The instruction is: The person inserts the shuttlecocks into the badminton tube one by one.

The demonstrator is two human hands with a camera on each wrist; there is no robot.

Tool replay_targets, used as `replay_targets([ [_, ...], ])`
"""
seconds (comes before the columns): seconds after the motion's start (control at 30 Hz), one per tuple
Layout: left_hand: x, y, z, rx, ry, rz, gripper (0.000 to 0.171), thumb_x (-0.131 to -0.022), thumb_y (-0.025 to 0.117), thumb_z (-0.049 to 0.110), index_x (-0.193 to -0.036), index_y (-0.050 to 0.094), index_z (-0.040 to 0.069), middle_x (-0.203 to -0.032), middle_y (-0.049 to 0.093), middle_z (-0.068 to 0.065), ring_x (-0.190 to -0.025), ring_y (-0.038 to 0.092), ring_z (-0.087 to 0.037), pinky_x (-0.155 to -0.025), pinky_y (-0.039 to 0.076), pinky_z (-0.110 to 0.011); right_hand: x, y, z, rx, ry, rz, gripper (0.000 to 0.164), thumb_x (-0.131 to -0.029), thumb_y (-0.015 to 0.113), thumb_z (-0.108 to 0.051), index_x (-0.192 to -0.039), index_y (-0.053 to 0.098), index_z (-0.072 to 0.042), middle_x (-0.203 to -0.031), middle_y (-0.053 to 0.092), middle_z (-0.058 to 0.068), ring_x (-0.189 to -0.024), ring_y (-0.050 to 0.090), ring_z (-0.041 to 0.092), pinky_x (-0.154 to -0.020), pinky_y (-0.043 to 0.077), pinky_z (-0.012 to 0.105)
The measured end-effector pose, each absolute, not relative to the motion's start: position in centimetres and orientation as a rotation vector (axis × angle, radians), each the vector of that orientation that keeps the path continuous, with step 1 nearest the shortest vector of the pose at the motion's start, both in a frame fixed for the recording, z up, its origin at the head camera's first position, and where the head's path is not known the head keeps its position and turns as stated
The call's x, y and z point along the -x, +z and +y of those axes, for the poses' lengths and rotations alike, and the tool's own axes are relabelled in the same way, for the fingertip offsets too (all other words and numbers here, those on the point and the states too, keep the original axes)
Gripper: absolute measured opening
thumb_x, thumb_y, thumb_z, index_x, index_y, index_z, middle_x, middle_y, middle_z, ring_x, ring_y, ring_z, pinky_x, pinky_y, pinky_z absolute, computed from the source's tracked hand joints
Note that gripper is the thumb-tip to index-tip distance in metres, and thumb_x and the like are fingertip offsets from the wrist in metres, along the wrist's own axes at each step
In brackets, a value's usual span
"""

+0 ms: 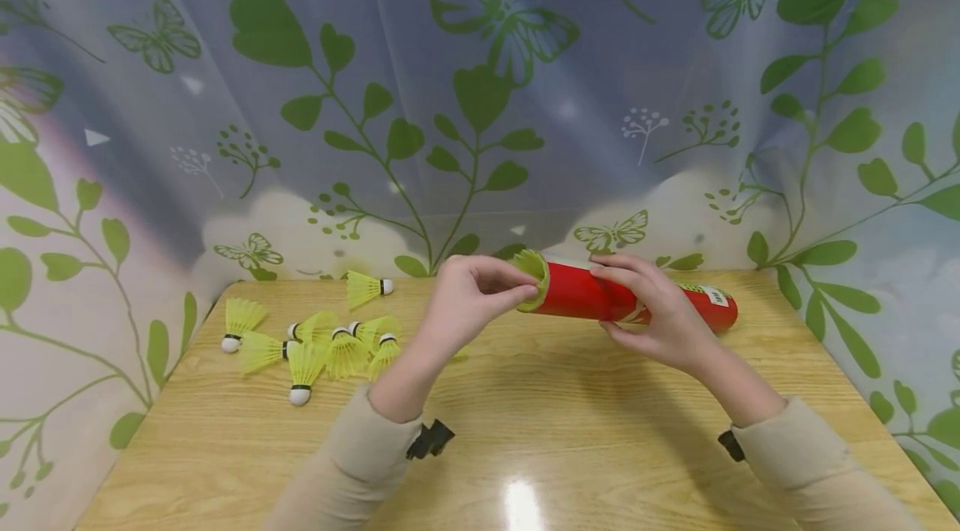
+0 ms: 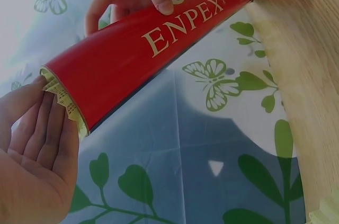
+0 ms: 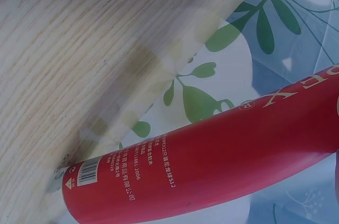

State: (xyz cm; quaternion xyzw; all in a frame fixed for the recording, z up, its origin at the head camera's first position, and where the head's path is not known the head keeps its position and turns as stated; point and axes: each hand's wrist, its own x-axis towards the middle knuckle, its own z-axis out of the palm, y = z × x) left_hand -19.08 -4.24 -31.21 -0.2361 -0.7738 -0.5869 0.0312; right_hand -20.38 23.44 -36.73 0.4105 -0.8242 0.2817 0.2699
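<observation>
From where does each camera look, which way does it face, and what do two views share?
Head: worn on the head, facing forward and down over the table towards the patterned cloth; left hand, right hand and sleeves show.
Left wrist: on that wrist, facing the red tube and the yellow shuttlecock in its open end; the left hand and part of the right show.
Right wrist: on that wrist, facing the tube's barcode end; perhaps a sliver of hand at the right edge.
The wrist views share tube, table and cloth.
</observation>
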Motion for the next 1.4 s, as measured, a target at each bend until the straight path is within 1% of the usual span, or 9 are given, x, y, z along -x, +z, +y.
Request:
replay_targets([
  [0.2, 19.0, -31.2, -4.0, 0.743, -1.789, -2.416, 0.008, -0.078, 0.078, 0.014, -0.086, 0.077, 0.013, -0.084, 0.074, 0.001, -0.069, 0.066, -0.01, -0.063, 0.056, -0.028, 20.4, -36.7, 23.3, -1.129, 0.786, -2.195, 0.077, -0.061, 0.079, 0.004, -0.132, 0.053, -0.009, -0.134, 0.052, 0.014, -0.121, 0.049, 0.027, -0.079, 0.045, 0.006],
  [0.37, 19.1, -31.0, -3.9, 0.752, -1.781, -2.445, 0.008, -0.078, 0.077, 0.013, -0.086, 0.077, 0.013, -0.084, 0.074, 0.0, -0.07, 0.067, -0.01, -0.064, 0.056, -0.028, 20.4, -36.8, 23.3, -1.135, 0.774, -2.183, 0.076, -0.061, 0.08, 0.003, -0.132, 0.053, -0.008, -0.133, 0.052, 0.015, -0.119, 0.05, 0.027, -0.081, 0.045, 0.007],
  [0.57, 18.9, -31.0, -3.7, 0.744, -1.782, -2.487, 0.008, -0.079, 0.077, 0.01, -0.087, 0.077, 0.011, -0.084, 0.074, -0.003, -0.07, 0.066, -0.01, -0.065, 0.056, -0.026, 20.5, -37.0, 23.6, -1.161, 0.778, -2.198, 0.07, -0.069, 0.076, -0.004, -0.134, 0.051, -0.007, -0.133, 0.05, 0.018, -0.121, 0.048, 0.028, -0.092, 0.042, 0.008],
  [0.7, 18.8, -31.1, -3.7, 0.748, -1.771, -2.516, 0.008, -0.079, 0.076, 0.01, -0.087, 0.076, 0.011, -0.084, 0.073, -0.002, -0.07, 0.066, -0.01, -0.065, 0.056, -0.026, 20.4, -37.1, 23.7, -1.175, 0.783, -2.201, 0.06, -0.078, 0.072, -0.013, -0.134, 0.051, -0.006, -0.133, 0.05, 0.02, -0.121, 0.048, 0.028, -0.091, 0.042, 0.007],
  [0.77, 18.8, -31.2, -3.8, 0.756, -1.76, -2.52, 0.009, -0.08, 0.076, 0.011, -0.088, 0.076, 0.012, -0.085, 0.073, -0.002, -0.071, 0.066, -0.01, -0.065, 0.056, -0.026, 20.4, -37.1, 23.6, -1.176, 0.782, -2.203, 0.061, -0.077, 0.073, -0.013, -0.134, 0.051, -0.007, -0.133, 0.05, 0.02, -0.121, 0.047, 0.028, -0.091, 0.042, 0.007],
  [1.0, 18.7, -31.1, -4.5, 0.792, -1.817, -2.462, 0.012, -0.08, 0.076, 0.013, -0.092, 0.076, 0.013, -0.089, 0.073, -0.001, -0.075, 0.068, -0.01, -0.069, 0.057, -0.027, 20.4, -36.9, 23.3, -1.16, 0.775, -2.185, 0.076, -0.062, 0.079, 0.003, -0.132, 0.052, -0.007, -0.132, 0.052, 0.018, -0.12, 0.048, 0.03, -0.091, 0.041, 0.007],
  [1.27, 19.0, -31.5, -6.7, 0.754, -1.818, -2.42, 0.012, -0.081, 0.075, 0.013, -0.093, 0.075, 0.012, -0.093, 0.073, 0.0, -0.079, 0.069, -0.012, -0.072, 0.057, -0.029, 20.2, -36.9, 23.4, -1.122, 0.782, -2.21, 0.074, -0.064, 0.078, 0.002, -0.133, 0.052, -0.009, -0.133, 0.051, 0.016, -0.122, 0.047, 0.029, -0.073, 0.045, 0.008],
  [1.33, 19.1, -31.7, -7.5, 0.716, -1.803, -2.432, 0.012, -0.082, 0.075, 0.015, -0.094, 0.075, 0.014, -0.093, 0.073, 0.001, -0.081, 0.069, -0.012, -0.072, 0.057, -0.029, 20.2, -36.9, 23.6, -1.12, 0.784, -2.216, 0.073, -0.065, 0.077, 0.0, -0.133, 0.052, -0.009, -0.134, 0.051, 0.016, -0.122, 0.047, 0.028, -0.071, 0.045, 0.009],
  [1.4, 19.3, -32.0, -8.4, 0.676, -1.793, -2.445, 0.013, -0.083, 0.074, 0.018, -0.095, 0.075, 0.015, -0.094, 0.073, 0.001, -0.083, 0.069, -0.012, -0.074, 0.057, -0.028, 20.3, -36.9, 23.7, -1.119, 0.78, -2.218, 0.071, -0.066, 0.075, -0.002, -0.133, 0.052, -0.009, -0.134, 0.051, 0.016, -0.122, 0.047, 0.026, -0.076, 0.045, 0.008],
])
